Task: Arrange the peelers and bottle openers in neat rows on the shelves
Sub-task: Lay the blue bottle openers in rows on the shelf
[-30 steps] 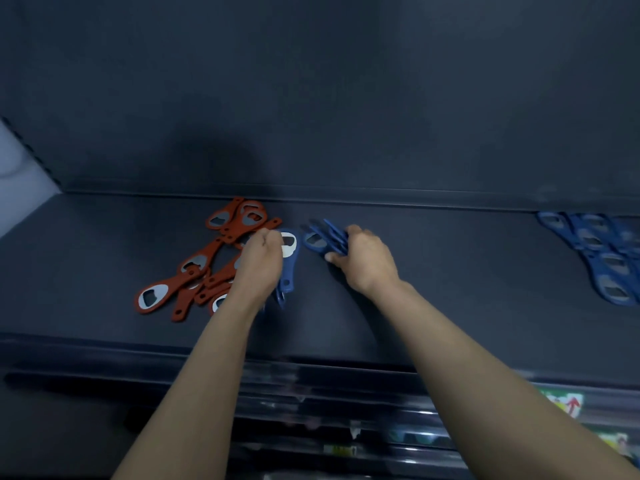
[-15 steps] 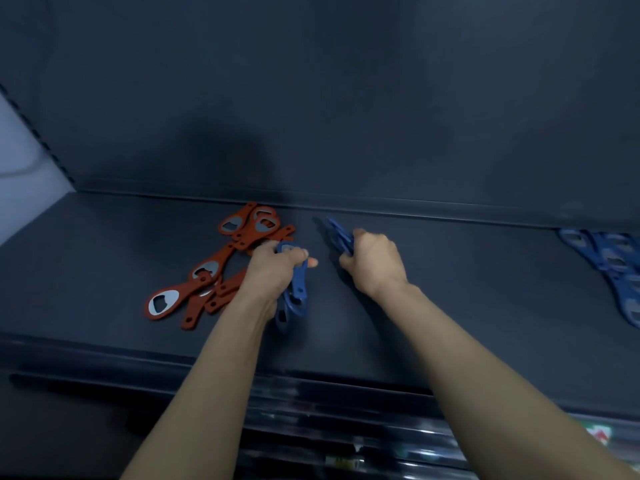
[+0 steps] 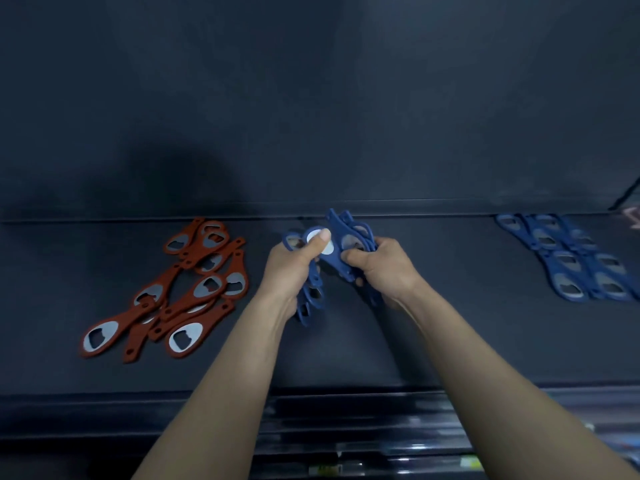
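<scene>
Far left: loose pile of flat red bottle openers (image 3: 180, 289) with silver metal inserts, lying on the dark matte shelf (image 3: 467, 334). No row here. They overlap and cross at mixed angles, most running from near-left to far-right. The pile reaches from close to the shelf's far edge to roughly mid-depth and is well apart from both hands.

Centre-left: left hand (image 3: 294, 268) is curled round a bunch of flat blue bottle openers (image 3: 311, 296). The thumb is up and pressed on the silver insert of the top one. The other ends stick out below the palm toward the near side. Count: cannot tell, too much overlap.

Centre-right: right hand (image 3: 384, 268) is just beside the left, fingers wrapped round a second blue bunch (image 3: 346, 230). Its ends fan out above the fingers, pointing far. The two bunches meet and cross between the hands. Whether the lowest tips touch the shelf: cannot tell.

Right: laid-out blue openers (image 3: 571, 261) lie flat on the same shelf, side by side and parallel, angled far-left to near-right, in roughly two ranks. The frame edge cuts off the right end. They are well apart from the hands.

Far side: plain dark back panel (image 3: 311, 98) along the whole width. Near side: the shelf's front lip (image 3: 104, 400), with blurred lower shelving under it and labels too smeared to read.
</scene>
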The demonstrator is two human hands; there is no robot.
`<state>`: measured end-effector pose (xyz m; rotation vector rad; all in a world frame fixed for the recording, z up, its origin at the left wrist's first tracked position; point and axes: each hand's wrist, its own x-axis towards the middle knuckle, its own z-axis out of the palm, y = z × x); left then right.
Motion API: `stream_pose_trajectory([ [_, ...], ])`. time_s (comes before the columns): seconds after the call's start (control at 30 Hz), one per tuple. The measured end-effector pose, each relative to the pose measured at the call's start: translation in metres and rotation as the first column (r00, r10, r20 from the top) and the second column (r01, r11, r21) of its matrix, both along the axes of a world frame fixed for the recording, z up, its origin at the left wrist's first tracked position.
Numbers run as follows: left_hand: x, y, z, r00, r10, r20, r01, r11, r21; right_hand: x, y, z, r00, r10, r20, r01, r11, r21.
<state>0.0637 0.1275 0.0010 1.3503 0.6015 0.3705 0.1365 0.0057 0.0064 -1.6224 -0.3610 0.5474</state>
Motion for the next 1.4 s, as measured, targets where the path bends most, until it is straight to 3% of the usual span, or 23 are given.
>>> stream_pose_trajectory([
  [0.07, 0.008, -0.011, 0.001, 1.0, -0.014, 0.02, 0.016, 0.996, -0.085, 0.003, -0.011, 0.003, 0.997, 0.072, -0.015, -0.071, 0.997, 0.03],
  [0.17, 0.021, -0.03, 0.005, 1.0, 0.006, -0.013, -0.007, 0.996, -0.092, 0.013, -0.03, 0.007, 0.99, 0.138, -0.018, -0.137, 0.989, 0.047],
  [0.37, 0.053, -0.074, 0.009, 0.999, 0.028, -0.021, -0.03, 0.995, -0.098, 0.052, -0.079, 0.015, 0.99, 0.117, -0.08, -0.113, 0.992, 0.056],
  [0.5, 0.075, -0.108, 0.011, 0.987, -0.138, 0.082, 0.149, 0.98, -0.134, 0.078, -0.117, 0.021, 0.967, 0.244, -0.077, -0.243, 0.97, 0.015],
  [0.6, 0.091, -0.133, 0.015, 0.959, -0.274, 0.069, 0.28, 0.954, -0.105, 0.096, -0.143, 0.024, 0.93, 0.363, -0.059, -0.367, 0.929, -0.058],
  [0.87, 0.117, -0.167, 0.011, 0.983, -0.18, -0.025, 0.171, 0.964, -0.203, 0.124, -0.18, 0.021, 0.885, 0.422, -0.198, -0.444, 0.893, -0.081],
  [1.17, 0.141, -0.154, 0.002, 0.994, 0.032, -0.102, -0.061, 0.955, -0.29, 0.134, -0.194, 0.022, 0.933, 0.285, -0.222, -0.312, 0.945, -0.098],
  [1.3, 0.149, -0.144, -0.001, 0.991, 0.045, -0.123, -0.075, 0.963, -0.259, 0.131, -0.187, 0.016, 0.981, -0.004, -0.193, -0.016, 0.994, -0.106],
  [1.4, 0.152, -0.133, -0.002, 0.99, -0.011, -0.142, -0.022, 0.973, -0.229, 0.134, -0.185, 0.012, 0.95, -0.266, -0.162, 0.248, 0.961, -0.12],
])
